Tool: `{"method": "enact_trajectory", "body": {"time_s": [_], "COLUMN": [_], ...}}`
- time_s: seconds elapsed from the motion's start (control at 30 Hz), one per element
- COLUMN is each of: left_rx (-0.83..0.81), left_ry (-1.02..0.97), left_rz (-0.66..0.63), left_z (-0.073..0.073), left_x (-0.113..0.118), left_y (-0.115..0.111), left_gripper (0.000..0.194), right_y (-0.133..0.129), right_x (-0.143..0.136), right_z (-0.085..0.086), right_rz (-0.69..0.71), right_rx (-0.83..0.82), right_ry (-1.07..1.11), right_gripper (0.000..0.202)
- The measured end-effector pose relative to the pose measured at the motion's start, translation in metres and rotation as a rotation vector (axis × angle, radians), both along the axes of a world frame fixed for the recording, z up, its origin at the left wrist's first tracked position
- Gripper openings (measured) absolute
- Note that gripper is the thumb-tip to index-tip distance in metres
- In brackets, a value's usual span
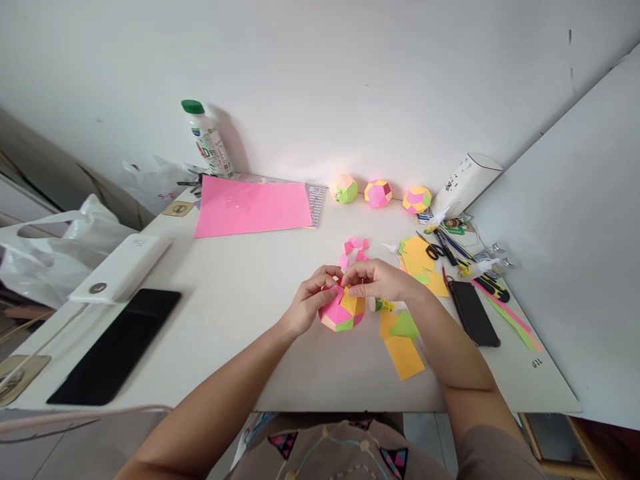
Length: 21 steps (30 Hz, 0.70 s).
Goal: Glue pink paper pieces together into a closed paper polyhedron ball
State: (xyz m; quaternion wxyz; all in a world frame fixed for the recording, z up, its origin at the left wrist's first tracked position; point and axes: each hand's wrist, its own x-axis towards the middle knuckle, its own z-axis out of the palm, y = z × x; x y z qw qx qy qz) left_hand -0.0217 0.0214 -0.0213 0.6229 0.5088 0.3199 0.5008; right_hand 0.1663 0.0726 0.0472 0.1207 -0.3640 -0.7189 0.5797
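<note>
A faceted paper ball in pink, orange, green and peach is between both hands, above the white table's middle. My left hand grips its upper left side, the thumb on a pink face. My right hand pinches at an orange piece on the ball's upper right, fingers bent and closed. A curl of pink paper pieces lies just behind the hands. Beside the right wrist lies a small glue bottle, partly covered by the hand. Orange paper and green paper lie near the right forearm.
Three finished-looking paper balls stand along the wall. Pink sheets and a bottle are at the back left. A black phone and white power bank lie left. Scissors, pens and a dark pouch sit right.
</note>
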Motion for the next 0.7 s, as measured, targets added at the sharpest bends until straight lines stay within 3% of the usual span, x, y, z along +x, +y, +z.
{"method": "enact_trajectory", "body": {"time_s": [0.53, 0.7], "left_rx": [-0.034, -0.032], "left_ry": [-0.007, -0.025], "left_rz": [0.008, 0.005], "left_z": [0.0000, 0.0006], "left_x": [-0.0006, -0.0001], "left_y": [-0.0003, 0.0000], "left_gripper": [0.014, 0.014], "right_y": [-0.0020, -0.0016], "right_x": [-0.0021, -0.0016], "right_z": [0.0020, -0.0001], "right_rz": [-0.042, -0.029], "right_rx": [0.104, 0.107], "right_ry": [0.037, 0.045], "right_gripper": [0.010, 0.017]}}
